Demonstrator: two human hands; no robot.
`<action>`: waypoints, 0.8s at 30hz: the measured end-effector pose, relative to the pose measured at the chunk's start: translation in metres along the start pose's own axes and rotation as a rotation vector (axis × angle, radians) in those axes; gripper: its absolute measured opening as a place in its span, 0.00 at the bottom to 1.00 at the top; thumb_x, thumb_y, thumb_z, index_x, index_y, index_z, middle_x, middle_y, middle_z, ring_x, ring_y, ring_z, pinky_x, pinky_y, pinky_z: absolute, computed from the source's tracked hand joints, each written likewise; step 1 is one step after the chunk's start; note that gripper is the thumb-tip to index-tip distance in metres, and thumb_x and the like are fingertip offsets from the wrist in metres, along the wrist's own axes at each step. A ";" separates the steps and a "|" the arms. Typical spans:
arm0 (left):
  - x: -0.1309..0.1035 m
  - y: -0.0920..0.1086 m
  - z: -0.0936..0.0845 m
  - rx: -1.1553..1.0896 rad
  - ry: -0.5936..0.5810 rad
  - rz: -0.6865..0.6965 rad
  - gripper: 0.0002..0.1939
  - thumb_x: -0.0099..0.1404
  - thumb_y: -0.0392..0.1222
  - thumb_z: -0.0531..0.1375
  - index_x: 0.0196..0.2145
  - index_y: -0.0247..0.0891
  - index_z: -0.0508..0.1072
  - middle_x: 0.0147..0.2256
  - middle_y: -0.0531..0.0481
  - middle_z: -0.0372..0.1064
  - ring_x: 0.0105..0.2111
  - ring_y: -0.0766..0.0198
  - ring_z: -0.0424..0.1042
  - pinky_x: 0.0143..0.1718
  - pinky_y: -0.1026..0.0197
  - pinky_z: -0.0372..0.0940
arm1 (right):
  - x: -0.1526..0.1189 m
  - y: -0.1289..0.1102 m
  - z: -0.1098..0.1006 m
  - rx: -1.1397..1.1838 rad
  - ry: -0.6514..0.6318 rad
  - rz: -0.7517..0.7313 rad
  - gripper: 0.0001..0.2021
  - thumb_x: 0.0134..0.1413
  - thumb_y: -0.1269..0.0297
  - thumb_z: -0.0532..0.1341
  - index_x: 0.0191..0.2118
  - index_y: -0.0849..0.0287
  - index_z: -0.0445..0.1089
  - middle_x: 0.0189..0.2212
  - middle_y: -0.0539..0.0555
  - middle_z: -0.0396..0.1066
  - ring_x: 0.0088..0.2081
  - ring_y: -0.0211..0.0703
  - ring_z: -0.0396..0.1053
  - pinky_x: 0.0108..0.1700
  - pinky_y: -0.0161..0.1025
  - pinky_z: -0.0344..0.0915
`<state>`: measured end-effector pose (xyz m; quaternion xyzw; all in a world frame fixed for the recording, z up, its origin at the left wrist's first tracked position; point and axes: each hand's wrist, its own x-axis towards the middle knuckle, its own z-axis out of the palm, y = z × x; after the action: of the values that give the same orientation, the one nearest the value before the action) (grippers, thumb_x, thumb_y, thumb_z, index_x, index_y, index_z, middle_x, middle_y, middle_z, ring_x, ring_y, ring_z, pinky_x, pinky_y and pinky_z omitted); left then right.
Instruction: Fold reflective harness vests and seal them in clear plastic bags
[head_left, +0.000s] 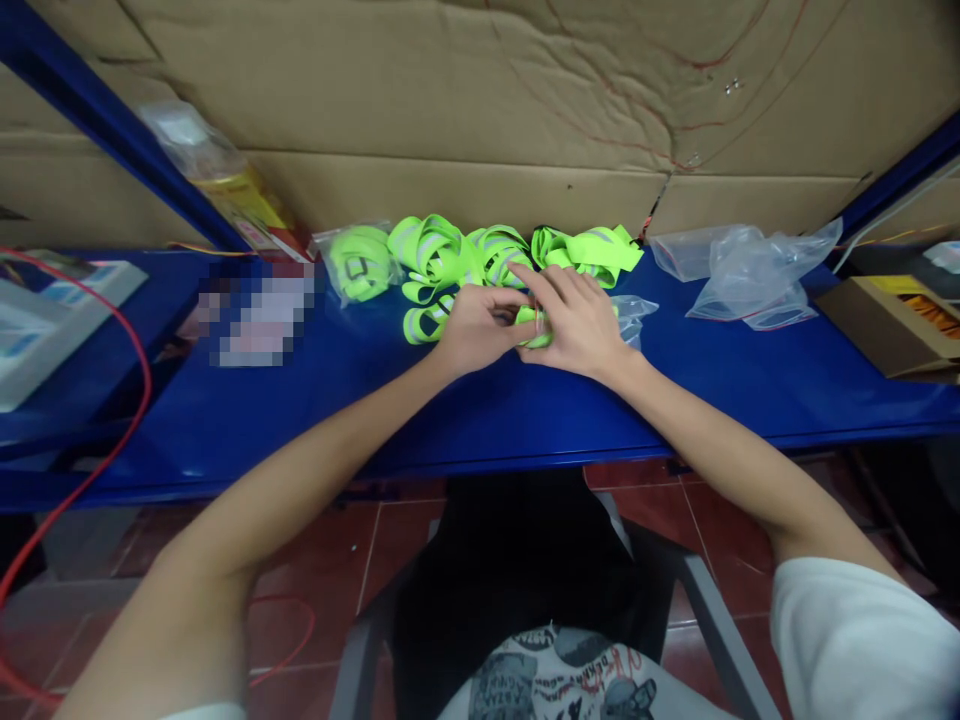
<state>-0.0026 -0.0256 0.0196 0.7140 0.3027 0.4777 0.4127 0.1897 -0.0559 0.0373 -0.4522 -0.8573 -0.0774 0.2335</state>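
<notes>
Both of my hands meet over the blue table, around a small neon-green rolled strap (pixel 534 328) in what looks like a clear bag. My left hand (pixel 480 325) has its fingers closed at the strap's left side. My right hand (pixel 577 320) curves over it from the right, fingers bent, partly hiding it. Behind them lie loose neon-green straps with grey stripes (pixel 431 250), more coils (pixel 501 255) and a flatter bundle (pixel 592 250). At their left is a coiled strap inside a clear bag (pixel 360 262).
Clear plastic bags (pixel 754 270) lie at the right on the blue table (pixel 480 425), near an open cardboard box (pixel 892 325). A bottle (pixel 225 175) leans at the back left. A red hose (pixel 142 375) curves along the left side.
</notes>
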 end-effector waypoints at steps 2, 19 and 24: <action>0.000 -0.004 0.005 -0.066 -0.010 -0.011 0.10 0.56 0.43 0.77 0.33 0.36 0.85 0.30 0.50 0.81 0.29 0.63 0.77 0.31 0.59 0.75 | 0.001 -0.005 0.000 -0.024 -0.017 -0.034 0.48 0.62 0.44 0.67 0.83 0.52 0.55 0.64 0.65 0.72 0.62 0.74 0.69 0.65 0.66 0.65; 0.001 -0.017 -0.010 -0.203 -0.126 -0.079 0.26 0.49 0.54 0.85 0.37 0.36 0.83 0.37 0.45 0.84 0.37 0.56 0.84 0.45 0.50 0.82 | -0.004 0.012 -0.010 0.032 -0.046 -0.186 0.41 0.71 0.43 0.61 0.83 0.50 0.57 0.61 0.62 0.76 0.60 0.67 0.70 0.63 0.60 0.65; 0.000 -0.018 -0.006 0.063 0.171 0.063 0.31 0.43 0.39 0.85 0.31 0.41 0.67 0.26 0.60 0.64 0.26 0.70 0.64 0.27 0.62 0.62 | -0.004 0.007 0.002 -0.022 0.057 -0.264 0.34 0.75 0.55 0.57 0.82 0.50 0.58 0.59 0.61 0.75 0.58 0.63 0.71 0.60 0.60 0.66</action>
<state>-0.0083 -0.0149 0.0052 0.6927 0.3291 0.5397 0.3474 0.1966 -0.0537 0.0331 -0.3358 -0.9015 -0.1298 0.2404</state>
